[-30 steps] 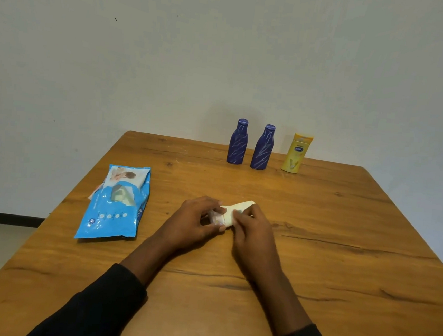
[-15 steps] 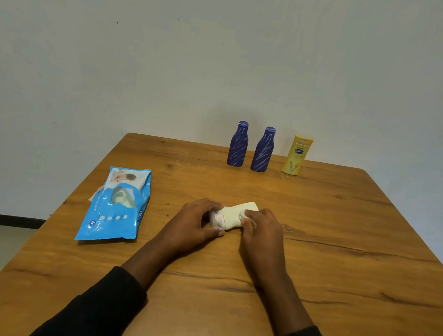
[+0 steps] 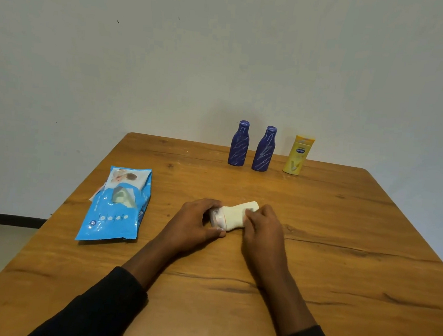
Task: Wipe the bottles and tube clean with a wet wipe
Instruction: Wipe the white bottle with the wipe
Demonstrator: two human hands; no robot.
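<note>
On the left of the wooden table a blue pack of wet wipes lies flat, its flap peeled open, long side running away from the person. Just right of it, apart from the pack, the left hand curls its fingers and thumb round the capped end of a cream tube. The tube lies on the tabletop near the middle, its long axis slanting from near left to far right, cap toward the left and flat end pointing away to the right. The right hand pinches the tube's right part with curled fingertips; a greyish scrap shows under them, too small to identify. Well beyond, along the far edge, stand two upright dark blue bottles side by side, then a yellow lotion bottle, apart from each other
</note>
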